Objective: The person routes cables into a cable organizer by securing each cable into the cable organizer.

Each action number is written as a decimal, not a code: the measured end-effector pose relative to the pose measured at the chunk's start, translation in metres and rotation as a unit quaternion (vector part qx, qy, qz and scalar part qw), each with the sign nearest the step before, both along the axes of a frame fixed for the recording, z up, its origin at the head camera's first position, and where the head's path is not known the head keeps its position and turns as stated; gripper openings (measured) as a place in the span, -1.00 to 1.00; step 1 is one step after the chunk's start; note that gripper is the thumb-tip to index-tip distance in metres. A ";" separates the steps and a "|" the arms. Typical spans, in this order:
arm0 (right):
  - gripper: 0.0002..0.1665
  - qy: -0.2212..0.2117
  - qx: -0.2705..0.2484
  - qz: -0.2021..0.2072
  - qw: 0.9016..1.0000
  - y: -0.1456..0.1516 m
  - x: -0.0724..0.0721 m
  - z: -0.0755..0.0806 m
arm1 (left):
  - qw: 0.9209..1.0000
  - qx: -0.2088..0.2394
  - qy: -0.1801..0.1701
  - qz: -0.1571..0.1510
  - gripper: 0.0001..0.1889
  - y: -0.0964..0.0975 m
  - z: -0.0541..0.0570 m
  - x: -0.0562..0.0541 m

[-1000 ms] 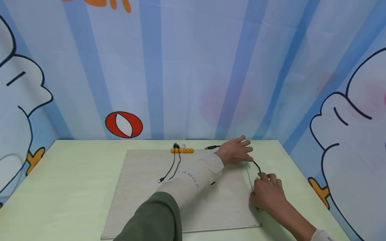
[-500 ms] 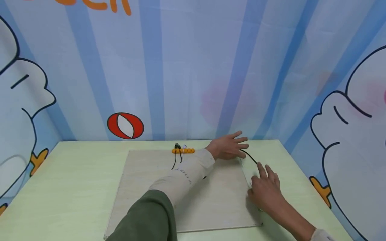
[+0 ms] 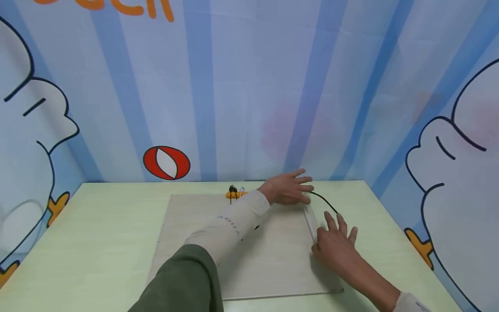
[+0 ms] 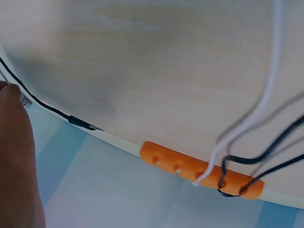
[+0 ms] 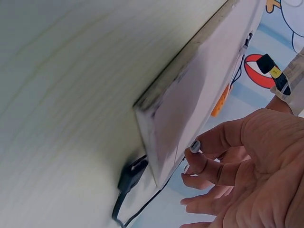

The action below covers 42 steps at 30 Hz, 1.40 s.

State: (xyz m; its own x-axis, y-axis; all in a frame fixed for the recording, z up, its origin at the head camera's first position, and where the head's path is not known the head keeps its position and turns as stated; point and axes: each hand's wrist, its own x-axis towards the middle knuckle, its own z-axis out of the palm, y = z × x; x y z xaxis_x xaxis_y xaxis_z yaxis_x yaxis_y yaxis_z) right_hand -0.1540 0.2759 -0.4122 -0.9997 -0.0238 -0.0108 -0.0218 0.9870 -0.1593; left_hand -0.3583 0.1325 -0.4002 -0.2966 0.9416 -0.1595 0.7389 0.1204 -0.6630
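In the head view my left hand reaches across to the far right part of the board, fingers spread. A white cable runs from it to my right hand at the board's right side. The left wrist view shows a silver USB plug sticking out by the left hand's fingertips, pinched at the cable. In the right wrist view, my right thumb and index finger pinch the small white plug at the other end; the other fingers stand apart. A black cable lies just beyond both hands.
An orange cable holder at the board's far edge grips two black cables and a white one. The black cable's larger plug lies beside the board's right edge. Behind the table hangs a printed blue curtain.
Both hands have moved left over the board, the left one further. The white cable between them shows more plainly, and the left sleeve now covers more of the holder and its cables.
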 end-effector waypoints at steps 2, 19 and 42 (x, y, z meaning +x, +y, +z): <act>-0.82 0.002 0.001 0.003 1.000 -0.003 -0.001 0.000 | 1.000 0.002 -0.002 0.003 -0.65 -0.005 0.001 -0.001; -0.85 0.014 -0.029 0.037 0.999 -0.037 -0.006 -0.002 | 1.000 0.012 0.005 0.026 -0.70 -0.048 0.004 -0.002; -0.85 0.016 -0.055 0.054 0.997 -0.076 -0.013 0.003 | 0.997 -0.003 0.018 0.072 -0.63 -0.095 0.014 0.000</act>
State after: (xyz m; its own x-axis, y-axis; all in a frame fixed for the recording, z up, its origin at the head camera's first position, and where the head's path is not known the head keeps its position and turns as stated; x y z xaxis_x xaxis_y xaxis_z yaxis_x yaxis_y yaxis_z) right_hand -0.1672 0.1996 -0.4092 -0.9911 -0.1302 0.0289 -0.1332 0.9552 -0.2642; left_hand -0.3578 0.0377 -0.3859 -0.4344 0.8879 -0.1512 0.6902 0.2202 -0.6893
